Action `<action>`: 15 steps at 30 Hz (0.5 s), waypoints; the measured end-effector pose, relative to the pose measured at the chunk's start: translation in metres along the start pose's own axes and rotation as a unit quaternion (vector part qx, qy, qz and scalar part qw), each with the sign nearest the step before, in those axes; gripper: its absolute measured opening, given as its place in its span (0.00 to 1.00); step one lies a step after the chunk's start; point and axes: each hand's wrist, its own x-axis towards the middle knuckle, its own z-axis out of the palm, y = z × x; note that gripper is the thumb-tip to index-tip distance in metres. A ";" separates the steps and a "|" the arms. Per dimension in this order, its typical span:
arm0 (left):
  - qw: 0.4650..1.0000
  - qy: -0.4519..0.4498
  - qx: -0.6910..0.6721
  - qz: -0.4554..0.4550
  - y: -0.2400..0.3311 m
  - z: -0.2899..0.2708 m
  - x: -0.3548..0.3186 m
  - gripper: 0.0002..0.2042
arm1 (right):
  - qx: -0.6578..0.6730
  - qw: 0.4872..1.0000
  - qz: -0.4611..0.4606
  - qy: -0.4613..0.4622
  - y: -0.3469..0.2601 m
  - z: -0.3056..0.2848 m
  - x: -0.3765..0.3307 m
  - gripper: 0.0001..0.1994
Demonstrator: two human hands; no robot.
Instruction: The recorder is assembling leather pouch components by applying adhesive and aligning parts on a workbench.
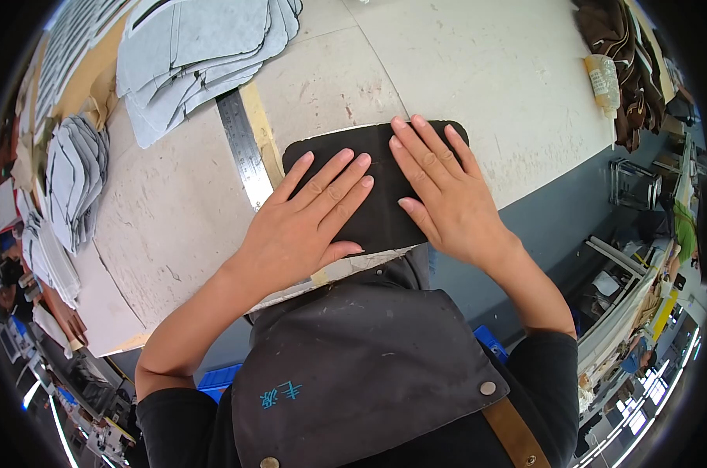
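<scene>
A dark, flat panel with rounded corners (385,204) lies at the near edge of the worktable, and both hands rest on it. My left hand (310,207) is spread flat over its left half, the thumb along the near edge. On the right half lies my right hand (445,187), fingers stretched away from me and thumb apart. Neither hand grips anything. A thin pale edge shows along the panel's far side. Just left of the panel, a metal ruler (240,144) lies beside a yellowish strip (260,125).
Stacked grey-white cut pieces (205,47) lie at the far left of the worktable (322,78), with another pile (76,179) further left. A squeeze bottle (602,82) and dark brown pieces (630,70) sit at the far right. My apron (369,359) meets the table edge.
</scene>
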 end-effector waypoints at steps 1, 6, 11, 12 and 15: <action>1.000 0.000 0.000 0.000 0.000 0.000 0.000 0.39 | 0.001 1.000 -0.009 -0.016 -0.001 0.000 0.000 0.32; 0.999 -0.023 0.027 -0.006 0.000 0.000 0.001 0.42 | -0.012 0.999 -0.006 -0.030 0.000 0.002 -0.001 0.33; 0.999 0.047 -0.010 -0.013 -0.011 0.002 0.002 0.36 | -0.003 1.000 -0.004 -0.024 0.004 0.003 -0.001 0.33; 0.993 0.110 -0.039 -0.025 -0.015 0.002 0.003 0.33 | 0.017 1.000 0.009 0.018 0.004 0.004 -0.002 0.32; 0.982 0.147 -0.039 -0.114 -0.023 -0.014 0.012 0.30 | 0.059 0.993 0.023 0.103 0.000 0.002 -0.003 0.29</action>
